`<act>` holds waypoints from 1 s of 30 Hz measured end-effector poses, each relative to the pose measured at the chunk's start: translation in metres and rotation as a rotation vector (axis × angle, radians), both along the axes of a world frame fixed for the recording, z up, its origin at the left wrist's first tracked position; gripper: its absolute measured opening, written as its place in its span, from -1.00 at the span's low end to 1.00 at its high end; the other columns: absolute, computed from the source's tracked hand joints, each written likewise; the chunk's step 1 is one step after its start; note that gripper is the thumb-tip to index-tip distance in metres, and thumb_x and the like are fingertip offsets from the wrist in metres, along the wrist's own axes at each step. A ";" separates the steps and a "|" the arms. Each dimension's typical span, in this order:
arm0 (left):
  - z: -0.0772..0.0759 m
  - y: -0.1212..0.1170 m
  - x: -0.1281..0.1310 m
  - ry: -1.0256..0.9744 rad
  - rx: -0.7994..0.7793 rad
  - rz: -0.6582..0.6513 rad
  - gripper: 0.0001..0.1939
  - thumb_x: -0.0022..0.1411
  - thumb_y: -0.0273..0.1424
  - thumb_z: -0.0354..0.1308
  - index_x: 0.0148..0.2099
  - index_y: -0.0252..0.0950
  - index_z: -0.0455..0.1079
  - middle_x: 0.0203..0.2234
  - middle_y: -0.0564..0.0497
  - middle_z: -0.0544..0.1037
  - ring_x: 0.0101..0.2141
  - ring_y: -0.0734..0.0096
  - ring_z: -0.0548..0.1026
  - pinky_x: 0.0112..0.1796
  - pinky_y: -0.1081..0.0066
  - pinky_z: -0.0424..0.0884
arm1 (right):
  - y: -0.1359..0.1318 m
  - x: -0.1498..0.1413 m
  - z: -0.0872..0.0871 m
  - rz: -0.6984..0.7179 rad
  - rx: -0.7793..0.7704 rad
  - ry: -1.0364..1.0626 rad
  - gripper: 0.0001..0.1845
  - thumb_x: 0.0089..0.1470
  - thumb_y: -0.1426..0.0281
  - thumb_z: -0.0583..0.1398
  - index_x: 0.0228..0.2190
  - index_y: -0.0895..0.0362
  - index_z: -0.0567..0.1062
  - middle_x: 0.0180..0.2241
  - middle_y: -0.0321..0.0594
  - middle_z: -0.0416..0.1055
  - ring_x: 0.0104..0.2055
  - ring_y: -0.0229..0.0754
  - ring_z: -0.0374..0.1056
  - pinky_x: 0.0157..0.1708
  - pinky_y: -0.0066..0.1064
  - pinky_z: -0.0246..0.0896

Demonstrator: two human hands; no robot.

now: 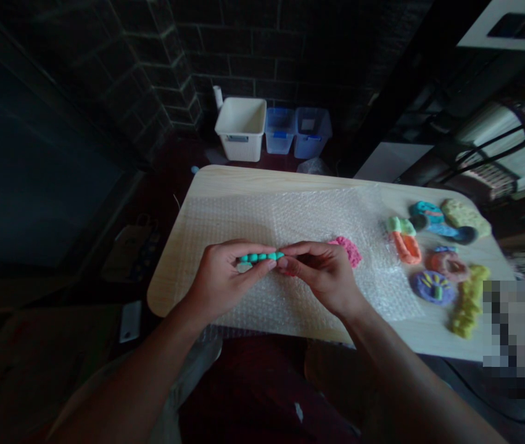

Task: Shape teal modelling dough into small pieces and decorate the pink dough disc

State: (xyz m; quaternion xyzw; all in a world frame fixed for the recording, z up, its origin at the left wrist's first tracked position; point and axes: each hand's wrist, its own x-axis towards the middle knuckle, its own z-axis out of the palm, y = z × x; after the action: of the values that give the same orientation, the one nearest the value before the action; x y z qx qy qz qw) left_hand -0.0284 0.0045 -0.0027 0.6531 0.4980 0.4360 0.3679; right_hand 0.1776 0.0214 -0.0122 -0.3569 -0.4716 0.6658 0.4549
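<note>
A teal piece that looks like modelling clay [257,256], shaped like a row of small beads, is held between my two hands above the bubble wrap [243,216]. My left hand [225,271] has its thumb and fingers closed around the left and middle of the row. At the row's tapered right end, my right hand [320,265] pinches with thumb and forefinger. A small whitish bit [243,267] shows under the row by my left hand. Partly behind my right hand, a pink textured clay piece [349,251] lies on the wrap.
Several coloured clay pieces stand at the table's right, among them an orange and green one [405,243], a purple disc [432,287] and a yellow strip [470,302]. Beyond the wooden table [225,177] are a white bin [242,132] and two clear blue bins [311,132].
</note>
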 end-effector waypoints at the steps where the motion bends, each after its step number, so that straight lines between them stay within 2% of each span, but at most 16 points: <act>1: 0.000 0.000 0.000 0.001 -0.001 0.000 -0.85 0.29 -0.32 0.42 -0.10 -0.21 0.71 -0.22 -0.04 0.77 -0.24 0.29 0.72 -0.25 0.38 0.60 | 0.000 0.000 0.000 -0.001 -0.001 -0.001 -0.78 -0.02 0.30 0.57 -0.28 0.06 0.78 -0.35 -0.20 0.72 -0.35 -0.23 0.59 -0.25 -0.38 0.55; 10: 0.002 -0.001 0.000 -0.010 -0.007 0.004 -0.85 0.28 -0.33 0.43 -0.10 -0.21 0.70 -0.21 -0.06 0.77 -0.23 0.26 0.72 -0.23 0.35 0.63 | -0.001 0.000 0.002 -0.012 -0.008 -0.012 -0.77 -0.02 0.27 0.57 -0.29 0.05 0.78 -0.36 -0.19 0.70 -0.32 -0.17 0.59 -0.20 -0.27 0.58; 16: 0.001 0.000 0.000 -0.017 -0.010 0.002 -0.84 0.28 -0.32 0.43 -0.10 -0.22 0.70 -0.21 -0.05 0.77 -0.23 0.28 0.72 -0.23 0.36 0.62 | 0.000 -0.001 0.002 0.001 0.007 -0.010 -0.79 -0.01 0.30 0.56 -0.29 0.04 0.78 -0.36 -0.20 0.71 -0.33 -0.22 0.58 -0.23 -0.35 0.55; 30: -0.002 0.001 -0.002 0.010 0.000 -0.031 -0.76 0.31 -0.32 0.39 0.01 -0.19 0.67 -0.14 -0.07 0.75 -0.17 0.27 0.70 -0.14 0.35 0.62 | 0.001 0.000 0.002 -0.007 -0.005 -0.016 -0.79 0.00 0.29 0.55 -0.30 0.07 0.75 -0.36 -0.22 0.68 -0.34 -0.23 0.54 -0.25 -0.36 0.51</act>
State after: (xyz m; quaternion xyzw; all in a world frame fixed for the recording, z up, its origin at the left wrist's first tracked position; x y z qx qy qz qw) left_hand -0.0302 0.0053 -0.0048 0.6631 0.4896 0.4268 0.3721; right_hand 0.1774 0.0220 -0.0097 -0.3649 -0.4722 0.6626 0.4525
